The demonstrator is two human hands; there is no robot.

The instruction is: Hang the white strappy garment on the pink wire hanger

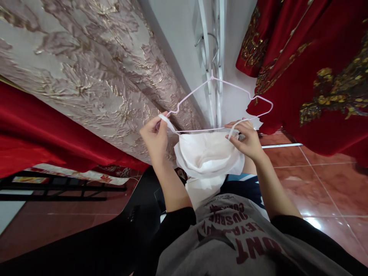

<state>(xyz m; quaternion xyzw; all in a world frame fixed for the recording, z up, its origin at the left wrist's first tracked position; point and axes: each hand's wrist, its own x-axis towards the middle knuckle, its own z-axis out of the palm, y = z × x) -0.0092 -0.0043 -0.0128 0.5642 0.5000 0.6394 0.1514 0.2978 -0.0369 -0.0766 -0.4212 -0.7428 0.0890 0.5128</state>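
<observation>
A thin pale pink wire hanger hangs by its hook from a white rack against the wall. Below its bar droops a white garment with narrow straps. My left hand pinches the left strap at the hanger's left shoulder notch. My right hand pinches the right strap near the hanger's bottom bar, toward its right end. Both hands are closed on the straps, and the garment's body sags between them.
A beige gold-embroidered fabric hangs at the left over red cloth. A red garment with gold embroidery hangs at the right. A black rack stands low left on the reddish tiled floor. The white rack stands ahead.
</observation>
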